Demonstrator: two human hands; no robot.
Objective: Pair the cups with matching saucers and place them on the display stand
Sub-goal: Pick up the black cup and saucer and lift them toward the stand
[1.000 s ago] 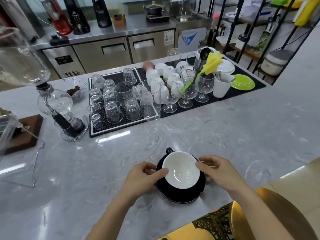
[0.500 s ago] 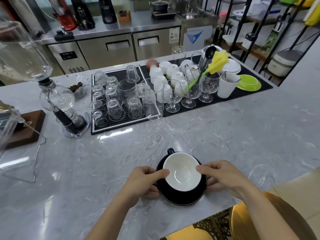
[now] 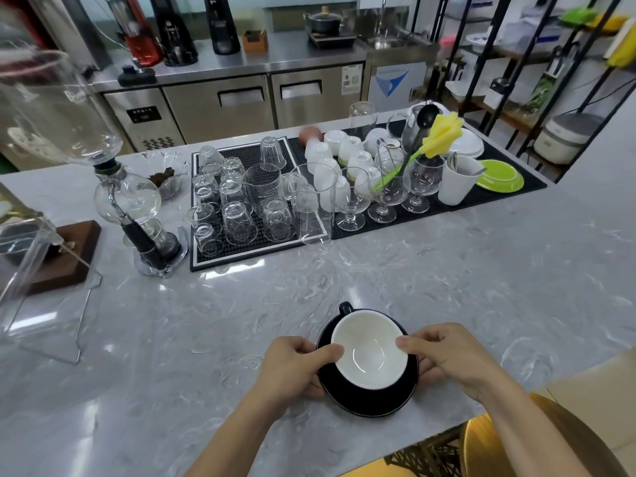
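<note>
Both hands are working one set at the near edge of the table [image 3: 447,270]. The left hand [image 3: 292,368] is gripping the left side of the saucer [image 3: 370,401], thumb lying across the cup [image 3: 366,349] rim, fingers tucked under the saucer edge. The right hand [image 3: 444,354] is mirroring it on the other side, thumb tip pressing on the cup rim, fingers curling below the saucer. So both hands are clamped on the pair, not apart or free.

Judgement: holding it this way is pinning the cup down onto the saucer so the two travel as one piece without the cup sliding. Whether the saucer is already clear of the table, I cannot tell.

The cup is sitting inside the saucer, between the two hands. It is white inside, dark outside, with a dark loop handle [image 3: 345,307] pointing away from the person. The saucer is black and glossy with a thin pale line at its edge. The colours are matching, so this pairing looks done.

Well beyond the hands, a black mat [image 3: 481,197] is carrying upturned white cups [image 3: 321,151], stemmed glasses [image 3: 421,180] and a green saucer [image 3: 499,180]. No display stand is showing plainly from here; I cannot say where the set is headed.
</note>
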